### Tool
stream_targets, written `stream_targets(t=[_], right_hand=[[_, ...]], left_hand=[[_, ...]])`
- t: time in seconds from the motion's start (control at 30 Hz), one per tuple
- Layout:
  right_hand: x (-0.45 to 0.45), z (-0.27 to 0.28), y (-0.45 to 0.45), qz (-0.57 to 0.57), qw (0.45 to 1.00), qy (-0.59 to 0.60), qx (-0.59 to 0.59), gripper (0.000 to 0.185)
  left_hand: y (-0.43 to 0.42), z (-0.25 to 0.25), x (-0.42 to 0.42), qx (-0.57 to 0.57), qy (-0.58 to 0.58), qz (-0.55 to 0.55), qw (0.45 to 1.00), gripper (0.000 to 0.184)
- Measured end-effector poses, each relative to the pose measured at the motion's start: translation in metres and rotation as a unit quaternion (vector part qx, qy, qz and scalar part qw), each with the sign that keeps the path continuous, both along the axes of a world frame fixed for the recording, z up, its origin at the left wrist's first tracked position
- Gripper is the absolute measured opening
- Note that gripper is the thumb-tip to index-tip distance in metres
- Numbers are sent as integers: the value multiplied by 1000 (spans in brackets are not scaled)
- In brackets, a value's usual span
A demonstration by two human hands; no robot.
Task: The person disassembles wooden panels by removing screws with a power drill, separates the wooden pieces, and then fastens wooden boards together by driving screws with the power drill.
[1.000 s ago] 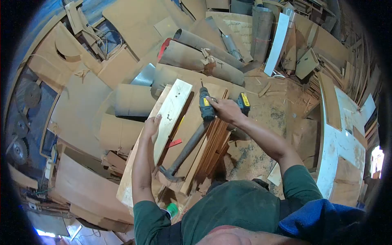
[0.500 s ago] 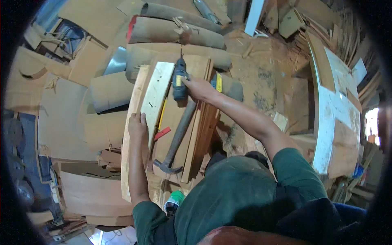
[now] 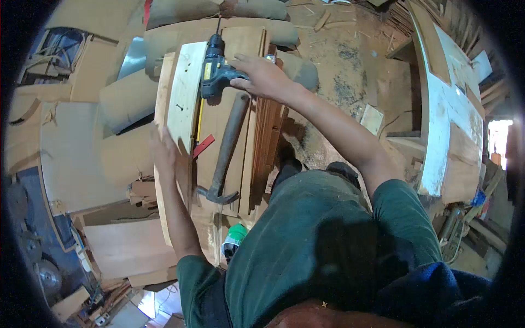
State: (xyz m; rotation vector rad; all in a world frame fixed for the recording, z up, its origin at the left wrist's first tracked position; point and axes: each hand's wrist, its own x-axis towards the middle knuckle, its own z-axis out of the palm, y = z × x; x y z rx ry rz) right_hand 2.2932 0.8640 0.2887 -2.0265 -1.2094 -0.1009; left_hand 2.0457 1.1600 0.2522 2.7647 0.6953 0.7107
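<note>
A black and yellow cordless drill lies on its side on the stacked boards, its bit pointing away from me. My right hand is at its handle, with the fingers apart. At the left, my left hand rests by the edge of the pale wooden piece, blurred by motion. A screw stands in that pale piece. Nearer to me a hammer lies on the boards, beside the red end of a square.
Rolled sheets lie beyond the boards. A white and brown panel stands at the right. Below the boards is a container with a green top. Saw blades are at the far left.
The view has tilted down. The drill has gone from my right hand's grip to lying on the boards, and its fingers have spread. My left hand has shifted along the pale piece towards me.
</note>
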Motion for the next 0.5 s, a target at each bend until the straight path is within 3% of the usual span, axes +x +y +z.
stream_targets(t=[0.07, 0.17, 0.2, 0.23, 0.3, 0.37, 0.43, 0.5], right_hand=[[-9, 8, -44, 1, 999, 41, 32, 46], [-41, -8, -131, -49, 978, 196, 53, 37], [-58, -14, -163, -77, 972, 223, 19, 35], [-77, -24, -196, -108, 962, 252, -13, 32], [-118, -60, -261, -138, 935, 320, -66, 31], [-166, -65, -311, -188, 890, 403, -103, 28], [-214, -72, -358, -239, 879, 407, -64, 27], [-260, -75, -402, -291, 866, 407, -20, 26]], left_hand=[[-53, 60, -5, -68, -21, 45, 996, 45], [-110, 92, -17, -199, -121, -6, 972, 40], [-119, 81, -20, -242, -161, -64, 955, 38], [-144, 86, -14, -203, -151, -97, 963, 35], [-193, 88, 3, -282, -145, -202, 927, 32], [-231, 83, 25, -234, -59, -299, 923, 26], [-287, 84, 46, -201, 19, -379, 903, 19], [-343, 90, 65, -95, 77, -502, 856, 19]])
